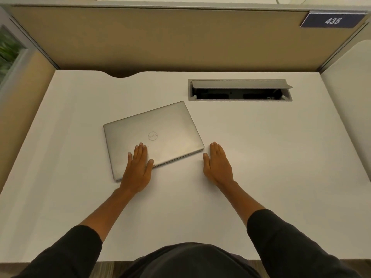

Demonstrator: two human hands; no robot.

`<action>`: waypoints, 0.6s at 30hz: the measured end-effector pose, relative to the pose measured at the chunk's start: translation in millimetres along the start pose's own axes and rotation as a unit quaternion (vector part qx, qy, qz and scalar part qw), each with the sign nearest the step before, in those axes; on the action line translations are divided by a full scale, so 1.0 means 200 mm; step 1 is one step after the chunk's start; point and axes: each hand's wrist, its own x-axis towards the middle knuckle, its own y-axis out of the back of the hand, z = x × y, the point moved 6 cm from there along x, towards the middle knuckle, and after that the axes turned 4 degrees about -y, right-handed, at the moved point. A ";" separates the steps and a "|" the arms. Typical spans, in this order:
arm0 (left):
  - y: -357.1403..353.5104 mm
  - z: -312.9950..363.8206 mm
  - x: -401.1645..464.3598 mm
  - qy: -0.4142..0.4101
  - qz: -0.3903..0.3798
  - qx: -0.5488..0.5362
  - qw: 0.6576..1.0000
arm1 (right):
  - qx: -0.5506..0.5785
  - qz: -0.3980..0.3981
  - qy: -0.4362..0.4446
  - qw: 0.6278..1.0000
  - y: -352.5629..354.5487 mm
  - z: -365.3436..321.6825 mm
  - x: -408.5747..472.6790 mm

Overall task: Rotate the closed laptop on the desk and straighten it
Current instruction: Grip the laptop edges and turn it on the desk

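White desk [261,157] filled most of the view, boxed in by tan cubicle partitions [180,41] at the back and sides. The left hand [138,167] lay flat and open, palm down, fingers together and pointing away from the person, resting on the near left part of the closed laptop's lid, with the heel of the hand past the laptop's near edge. It gripped nothing. The right hand [217,165] was likewise open and flat, palm down on the bare desk just beside the laptop's near right corner; whether its thumb touched that corner could not be told. Both forearms were bare, with dark sleeves [281,233] pushed up toward the elbows.

The silver laptop [160,129] sat closed, left of the desk's centre, skewed so that its right side was turned away from the person and its edges ran at an angle to the desk's edges. A round logo [152,135] showed in the middle of the lid.

Farther back and to the right, a recessed cable tray [240,90] was set into the desk, its grey flap tilted open over a dark cavity. On the partition's upper right corner hung a blue sign [332,20] reading 435.
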 end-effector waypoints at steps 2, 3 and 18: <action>0.07 -0.03 0.05 0.013 -0.005 -0.046 0.999 | 0.095 0.029 -0.058 0.993 0.05 -0.03 0.00; 0.10 -0.05 0.08 0.020 -0.007 -0.061 0.998 | 0.139 0.049 -0.091 0.985 0.07 -0.05 0.01; 0.57 -0.14 0.46 0.096 0.056 -0.135 0.985 | 0.603 -0.088 -0.372 0.700 -0.20 -0.25 -0.06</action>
